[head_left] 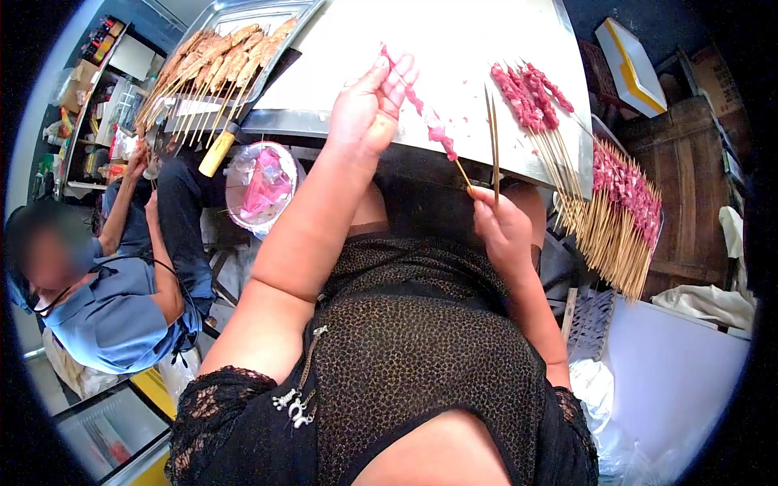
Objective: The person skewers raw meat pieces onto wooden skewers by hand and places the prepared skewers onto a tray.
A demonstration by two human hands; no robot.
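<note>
A thin skewer of raw red meat (436, 130) slants across the front of the white table, its meat strung along the upper part. Around its upper end my left hand (369, 109) is closed, with thumb and fingers on the meat near the tip. My right hand (504, 231) grips the bare lower end of that stick, and a few bare bamboo skewers (493, 138) point upward from the same hand. Right of them, several finished raw meat skewers (531, 97) lie on the table with their sticks over the edge.
A tray (304, 20) of browned skewers stands at the back left, beside a yellow-handled knife (217, 154). Below is a lined bucket (235, 190). Many meat skewers (624, 202) are piled at right. A seated person (121, 300) in blue works at left.
</note>
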